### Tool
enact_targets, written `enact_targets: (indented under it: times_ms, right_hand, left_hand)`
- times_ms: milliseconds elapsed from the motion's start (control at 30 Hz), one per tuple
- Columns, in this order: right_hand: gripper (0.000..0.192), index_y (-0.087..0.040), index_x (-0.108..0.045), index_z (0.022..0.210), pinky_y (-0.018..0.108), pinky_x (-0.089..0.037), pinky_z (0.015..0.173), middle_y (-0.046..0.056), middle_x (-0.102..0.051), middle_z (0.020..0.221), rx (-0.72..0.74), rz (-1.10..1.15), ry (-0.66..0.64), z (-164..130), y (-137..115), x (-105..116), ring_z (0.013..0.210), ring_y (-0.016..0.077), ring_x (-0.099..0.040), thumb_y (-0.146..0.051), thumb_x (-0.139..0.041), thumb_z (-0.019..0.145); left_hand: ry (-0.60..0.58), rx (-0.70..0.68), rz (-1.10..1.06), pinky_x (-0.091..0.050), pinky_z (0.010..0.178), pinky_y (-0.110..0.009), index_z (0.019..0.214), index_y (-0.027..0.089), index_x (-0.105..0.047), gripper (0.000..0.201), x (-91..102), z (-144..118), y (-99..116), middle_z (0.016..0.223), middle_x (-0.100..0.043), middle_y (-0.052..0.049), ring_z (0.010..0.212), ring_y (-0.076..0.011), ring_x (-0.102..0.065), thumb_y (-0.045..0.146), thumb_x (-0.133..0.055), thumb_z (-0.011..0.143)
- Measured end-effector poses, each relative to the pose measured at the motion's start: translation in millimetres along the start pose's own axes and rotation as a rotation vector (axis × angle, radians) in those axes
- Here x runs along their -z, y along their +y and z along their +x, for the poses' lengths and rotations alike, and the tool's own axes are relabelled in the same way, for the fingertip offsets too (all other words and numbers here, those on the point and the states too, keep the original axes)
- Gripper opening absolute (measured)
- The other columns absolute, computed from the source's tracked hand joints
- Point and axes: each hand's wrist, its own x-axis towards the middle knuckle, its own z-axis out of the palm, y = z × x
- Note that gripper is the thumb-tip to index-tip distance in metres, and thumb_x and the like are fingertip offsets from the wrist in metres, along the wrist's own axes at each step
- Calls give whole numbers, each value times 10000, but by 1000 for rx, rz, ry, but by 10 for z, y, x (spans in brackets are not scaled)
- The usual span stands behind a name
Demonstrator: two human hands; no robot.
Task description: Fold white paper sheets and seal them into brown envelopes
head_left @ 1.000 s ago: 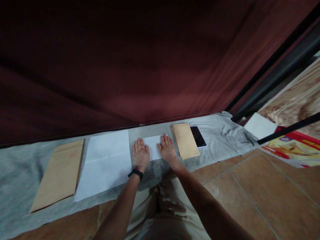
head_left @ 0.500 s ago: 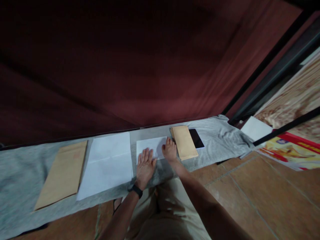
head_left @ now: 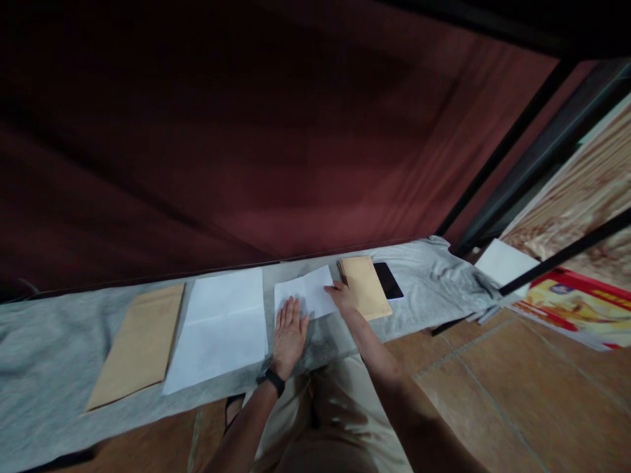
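A folded white sheet of paper (head_left: pixel 311 289) lies on the grey cloth (head_left: pixel 419 276) in front of me. My left hand (head_left: pixel 290 338) rests flat on the sheet's lower left part, fingers stretched out. With its fingers closed, my right hand (head_left: pixel 342 297) pinches the sheet's right edge, which looks slightly raised. Just right of that hand are some brown envelopes (head_left: pixel 365 289), partly covering a dark-screened tablet or phone (head_left: pixel 389 281). To the left of my hands lie larger white sheets (head_left: pixel 224 328) with a crease across them.
Large brown envelopes (head_left: pixel 138 348) lie at the left of the cloth-covered narrow surface. A dark red curtain (head_left: pixel 305 164) hangs behind it. At the right are black bars (head_left: pixel 513 148), a white box-like object (head_left: pixel 505 263) and a red and yellow printed box (head_left: pixel 576 305) above the tiled floor.
My right hand has closed on the paper's right edge, and that side now lifts and tilts a little. My left hand stays flat on the sheet. The view has shifted slightly.
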Motion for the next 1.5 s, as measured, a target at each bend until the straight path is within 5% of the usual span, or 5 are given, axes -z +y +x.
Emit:
enact_targets:
  times_ms: [233, 433, 867, 1167, 1500]
  right_hand:
    - [303, -222, -742, 1194, 334, -561, 957, 57, -771, 1145, 516, 84, 23, -209, -431, 397, 1072, 212, -705, -295, -507, 1018]
    - [422, -251, -685, 1314, 354, -500, 1103, 56, -699, 1341, 726, -410, -264, -882, 31, 263, 1236, 196, -640, -76, -547, 956]
    - [439, -178, -637, 1355, 473, -452, 1180, 134, -689, 1335, 690, -461, -301, -1398, 500, 59, 1304, 250, -605, -134, -618, 919]
    - [435, -184, -578, 1434, 484, -403, 1205, 110, -610, 1462, 635, -470, -320, -1542, 516, 150, 1372, 235, -550, -212, -532, 1003]
    - [442, -151, -552, 1473, 390, -386, 1211, 98, -538, 1537, 480, -549, -245, -670, 265, -129, 1434, 209, -487, -272, -414, 1071]
  left_hand:
    - [212, 231, -425, -196, 1303, -458, 1600, 217, -316, 589, 211, -152, -1, 1706, -249, -89, 1580, -224, -208, 450, -322, 1060]
    - [338, 263, -468, -224, 1296, -455, 1562, 236, -384, 530, 386, -326, -75, 1670, -317, -92, 1557, -218, -266, 413, -318, 1067]
    - [-360, -328, 120, -321, 1251, -451, 1530, 197, -463, 528, -112, 108, 215, 1622, -435, -73, 1528, -211, -346, 374, -277, 1069]
    - [-281, -229, 232, -250, 1272, -462, 1573, 186, -400, 563, -108, 356, -86, 1640, -391, -80, 1549, -231, -300, 371, -281, 1055]
    - [-195, -126, 261, -193, 1281, -511, 1565, 137, -412, 576, -136, 391, -67, 1638, -391, -115, 1563, -264, -261, 273, -279, 1021]
